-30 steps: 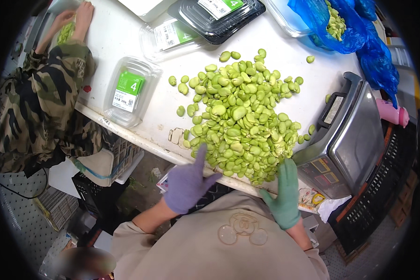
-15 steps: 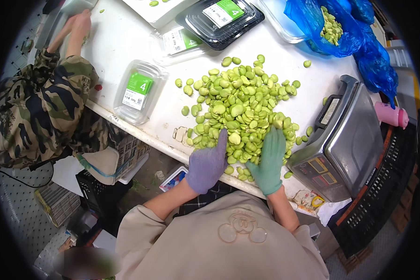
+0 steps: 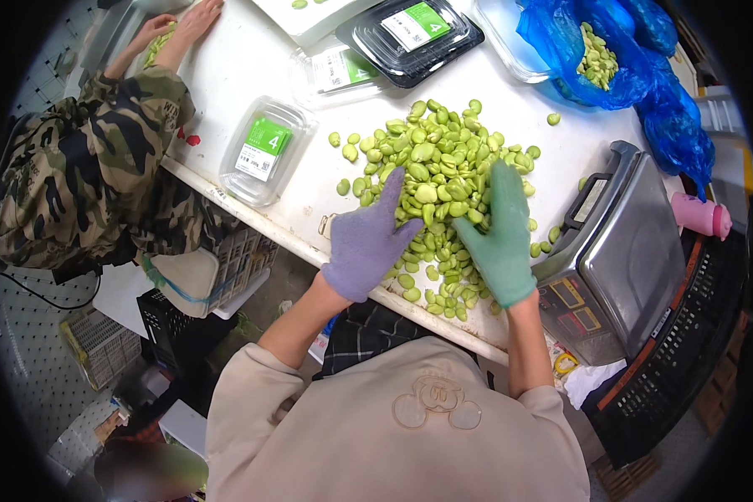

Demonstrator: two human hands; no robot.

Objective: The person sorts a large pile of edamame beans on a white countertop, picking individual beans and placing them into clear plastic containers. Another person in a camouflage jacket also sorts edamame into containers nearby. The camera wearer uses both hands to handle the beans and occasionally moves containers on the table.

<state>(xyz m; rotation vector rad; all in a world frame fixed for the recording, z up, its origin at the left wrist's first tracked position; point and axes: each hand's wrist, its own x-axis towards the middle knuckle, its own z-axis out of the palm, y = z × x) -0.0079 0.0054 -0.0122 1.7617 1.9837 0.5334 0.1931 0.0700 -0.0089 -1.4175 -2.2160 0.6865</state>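
A loose heap of shelled green broad beans lies on the white table. At the heap's left side is my left hand in a purple glove, its fingers stretched forward and thumb spread toward the beans. My right hand, in a green glove, lies along the right side with fingers extended and thumb out to the left. Both palms face the heap, and beans sit between them, some spread toward the table's near edge. Neither hand grips anything; the fingers touch the outer beans.
A steel weighing scale stands close on the right, beside a pink bottle. Labelled transparent box and black lidded tray lie beyond the heap. A blue bag holds beans. At left a co-worker's hands handle beans.
Both my hands have moved forward along the heap's sides, pushing it narrower and farther from me. More beans show by the near edge. The co-worker's hands have shifted right.
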